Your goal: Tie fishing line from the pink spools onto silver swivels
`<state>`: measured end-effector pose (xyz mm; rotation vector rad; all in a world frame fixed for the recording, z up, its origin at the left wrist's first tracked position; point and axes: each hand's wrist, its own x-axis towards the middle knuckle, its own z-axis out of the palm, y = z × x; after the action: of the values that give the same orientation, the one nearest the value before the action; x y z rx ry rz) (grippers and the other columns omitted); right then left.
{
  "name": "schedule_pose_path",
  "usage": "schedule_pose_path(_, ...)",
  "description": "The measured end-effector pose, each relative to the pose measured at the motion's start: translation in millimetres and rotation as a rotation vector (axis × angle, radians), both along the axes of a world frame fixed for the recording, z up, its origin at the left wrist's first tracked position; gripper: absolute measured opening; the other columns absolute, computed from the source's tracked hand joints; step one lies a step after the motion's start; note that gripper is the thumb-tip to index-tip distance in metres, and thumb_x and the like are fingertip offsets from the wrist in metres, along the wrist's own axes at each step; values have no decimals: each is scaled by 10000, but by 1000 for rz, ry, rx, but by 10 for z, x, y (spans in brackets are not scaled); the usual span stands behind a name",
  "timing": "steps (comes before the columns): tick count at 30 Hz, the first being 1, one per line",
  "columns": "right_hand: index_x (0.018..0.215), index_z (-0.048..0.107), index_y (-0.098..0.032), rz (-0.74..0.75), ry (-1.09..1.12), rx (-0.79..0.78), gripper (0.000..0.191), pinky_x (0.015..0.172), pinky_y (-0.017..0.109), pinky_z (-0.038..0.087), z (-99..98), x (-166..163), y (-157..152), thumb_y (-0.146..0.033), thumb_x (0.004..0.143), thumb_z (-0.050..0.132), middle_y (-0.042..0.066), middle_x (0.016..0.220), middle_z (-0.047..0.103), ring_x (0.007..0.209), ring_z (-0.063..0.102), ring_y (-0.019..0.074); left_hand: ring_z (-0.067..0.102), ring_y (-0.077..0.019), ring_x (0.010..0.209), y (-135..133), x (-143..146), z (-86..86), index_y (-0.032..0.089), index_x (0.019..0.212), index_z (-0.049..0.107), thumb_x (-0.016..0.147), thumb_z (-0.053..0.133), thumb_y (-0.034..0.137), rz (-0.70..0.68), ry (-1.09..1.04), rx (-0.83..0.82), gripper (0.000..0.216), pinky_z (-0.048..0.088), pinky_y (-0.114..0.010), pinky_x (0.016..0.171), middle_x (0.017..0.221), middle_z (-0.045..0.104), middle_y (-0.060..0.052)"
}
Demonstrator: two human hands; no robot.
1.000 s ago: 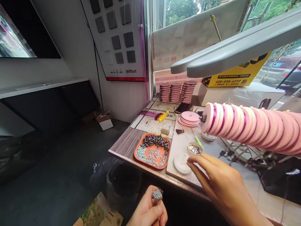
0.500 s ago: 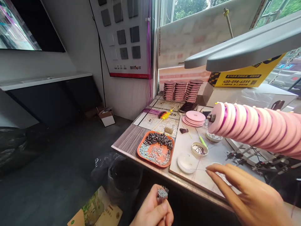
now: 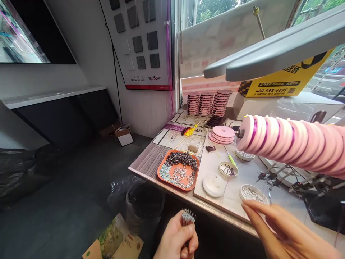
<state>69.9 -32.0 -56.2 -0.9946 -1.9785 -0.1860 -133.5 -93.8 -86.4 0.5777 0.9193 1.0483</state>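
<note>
Pink spools, threaded w/ purple line on a horizontal rod (image 3: 291,142), span the bench's right side. Orange tray (image 3: 162,166) of dark, pale-blue and silver small parts sits near the table edge; a white disc (image 3: 214,185) lies just beside it. Small white dish (image 3: 252,193) of silver bits lies right of the disc. Right hand (image 3: 288,233): fingers extended, loosely spread, tips just short of the dish, holding nothing. Left hand (image 3: 176,241): closed fist gripping a bundle of thin silver pins (image 3: 187,217), held below the table edge. Step judged: gathering pieces into the bundle. Next move calls for a fine fingertip pinch at the dish.
</note>
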Motion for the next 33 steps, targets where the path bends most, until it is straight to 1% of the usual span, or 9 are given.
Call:
schedule_pose_path(1,848,622,-154,-4,8,31,168,615,235,490,25,-55,33,-278,868,510,57,705,676,614,655,159,161,5,310,2,-4,-13,207,671,377,714,613,382,-8,11,6,297,83,-172,341,444,428,104)
schedule_pose_path(2,831,619,-139,34,-5,72,195,613,251,478,46,-105,68,-254,889,474,65,676,667,603,648,162,166,5,311,3,-9,-28,206,670,379,717,604,379,-15,25,13,288,90,-175,343,441,426,103)
schedule_pose_path(5,781,623,-123,92,-92,107,285,546,256,438,58,-191,140,-218,922,394,44,582,621,516,608,143,184,2,310,6,-27,-78,202,673,389,730,580,370,-34,61,35,261,106,-182,346,438,426,98)
schedule_pose_path(9,773,628,-123,56,-150,118,328,512,263,408,24,-191,125,-231,935,364,26,544,594,472,576,136,177,-2,297,1,-34,-126,207,683,391,725,581,365,-69,21,36,251,101,-190,343,439,436,100)
schedule_pose_path(15,779,626,-115,20,-174,133,308,541,271,398,24,-199,128,-201,931,373,40,559,599,513,589,149,212,-8,317,-1,-58,-151,182,669,421,725,570,393,-82,122,64,264,87,-207,343,442,430,79)
schedule_pose_path(20,793,619,-128,51,-208,129,312,538,256,390,-54,-159,135,-188,937,349,12,531,565,466,542,122,189,-10,303,-1,-66,-169,198,666,403,727,572,380,-86,68,32,256,85,-209,350,439,429,89)
schedule_pose_path(25,811,615,-108,69,-250,139,286,553,267,386,-100,-60,103,-153,925,357,24,561,574,487,540,126,208,-11,311,-4,-58,-178,194,681,408,735,549,378,-107,142,60,238,86,-212,346,449,435,83)
schedule_pose_path(29,880,606,-138,93,-314,129,216,593,267,391,-146,17,104,-154,912,394,32,628,608,547,564,129,204,-13,317,1,-63,-179,195,674,402,729,547,386,-106,133,63,246,89,-215,348,450,424,85)
schedule_pose_path(33,860,608,-158,75,-321,153,211,588,266,388,-168,57,87,-144,902,402,33,643,628,563,580,130,202,-15,319,8,-65,-172,195,658,400,728,555,397,-112,141,59,264,87,-222,355,445,423,83)
